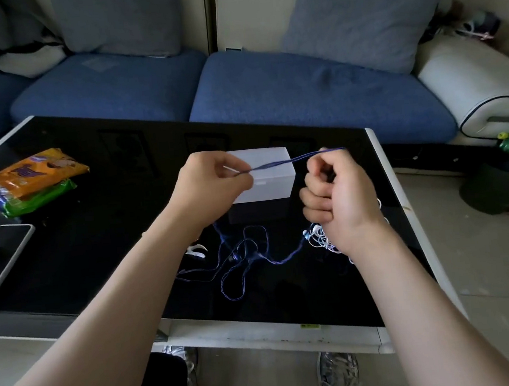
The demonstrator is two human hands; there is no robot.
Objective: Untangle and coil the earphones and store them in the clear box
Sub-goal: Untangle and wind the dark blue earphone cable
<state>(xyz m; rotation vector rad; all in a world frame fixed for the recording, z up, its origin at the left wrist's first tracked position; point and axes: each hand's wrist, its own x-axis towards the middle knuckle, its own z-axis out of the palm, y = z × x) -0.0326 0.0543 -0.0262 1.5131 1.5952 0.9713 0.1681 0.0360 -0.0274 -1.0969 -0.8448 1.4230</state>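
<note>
left hand point(212, 184) pinches a blue earphone cord point(275, 162) stretched across the clear box point(264, 182) — right hand point(337, 197) hooks it with curled fingers. the rest lies tangled.

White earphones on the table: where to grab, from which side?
Pinch the bunched cords of the white earphones from above, on their left side. They lie flat on the table, so a top-down pinch suits, and the right hand covers their right part. Avoid the blue cable running in there.
</note>
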